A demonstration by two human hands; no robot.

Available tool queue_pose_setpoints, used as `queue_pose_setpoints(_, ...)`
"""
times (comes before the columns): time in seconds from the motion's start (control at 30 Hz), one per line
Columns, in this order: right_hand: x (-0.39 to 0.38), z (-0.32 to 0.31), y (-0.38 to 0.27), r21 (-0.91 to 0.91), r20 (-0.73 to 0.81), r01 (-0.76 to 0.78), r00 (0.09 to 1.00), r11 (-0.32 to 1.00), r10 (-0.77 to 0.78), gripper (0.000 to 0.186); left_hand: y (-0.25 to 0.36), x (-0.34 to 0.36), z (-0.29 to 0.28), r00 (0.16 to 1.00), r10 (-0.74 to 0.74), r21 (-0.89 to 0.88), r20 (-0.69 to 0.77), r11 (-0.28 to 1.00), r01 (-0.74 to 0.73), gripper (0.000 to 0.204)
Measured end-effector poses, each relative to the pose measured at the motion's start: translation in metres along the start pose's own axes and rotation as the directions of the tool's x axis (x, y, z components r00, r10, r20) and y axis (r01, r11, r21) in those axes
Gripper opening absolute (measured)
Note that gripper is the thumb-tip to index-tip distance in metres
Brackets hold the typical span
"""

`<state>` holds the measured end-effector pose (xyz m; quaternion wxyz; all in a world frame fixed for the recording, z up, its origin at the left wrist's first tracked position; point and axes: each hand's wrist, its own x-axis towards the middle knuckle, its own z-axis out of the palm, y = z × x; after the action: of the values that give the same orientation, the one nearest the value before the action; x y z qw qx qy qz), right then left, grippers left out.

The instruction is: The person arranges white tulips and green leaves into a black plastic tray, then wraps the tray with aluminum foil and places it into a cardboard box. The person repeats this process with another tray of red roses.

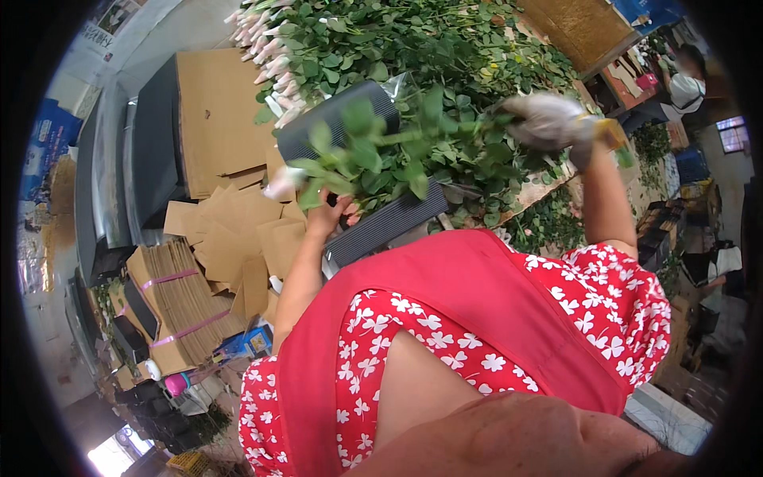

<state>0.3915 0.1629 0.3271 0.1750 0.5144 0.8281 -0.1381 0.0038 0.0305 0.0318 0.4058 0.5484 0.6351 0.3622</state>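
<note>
My right hand (547,122), in a pale work glove, is closed on the stem end of a leafy rose (278,184). The rose lies sideways across the view, its pale pink, sleeved-looking head at the left, blurred by motion. Under its leaves my bare left hand (327,216) rests at the left end of a dark corrugated sheet (389,226); its fingers curl at the sheet and are partly hidden by leaves. The sheet's far part (340,119) curves up behind the rose. More leaves and stems lie between the two parts.
Beyond the sheet, a heap of roses (429,48) covers the bench, pale heads at left. Left are loose cardboard pieces (222,226), a strapped cardboard stack (187,298) and upright dark sheets (155,143). A wooden board (576,32) stands far right. Another person (685,83) is at upper right.
</note>
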Motion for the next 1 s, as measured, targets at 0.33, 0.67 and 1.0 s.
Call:
queue_pose_setpoints(0.33,0.274,0.107,0.042,0.149,-0.339,-0.099,0.929,0.984,0.145,0.054,-0.035,0.018,-0.014,1.000,-0.014,-0.031,0.003,0.999,0.014,0.033)
queue_pose_setpoints(0.67,0.205,-0.018,-0.007,-0.036,-0.725,-0.244,0.674,0.969,0.143,0.034,-0.018,0.009,-0.015,0.986,0.150,0.113,-0.076,0.984,-0.141,0.029)
queue_pose_setpoints(1.0,0.153,0.123,-0.194,0.204,0.101,0.583,0.786,0.787,-0.609,0.031,-0.011,0.015,-0.011,0.944,0.300,0.154,-0.138,0.948,-0.279,0.035)
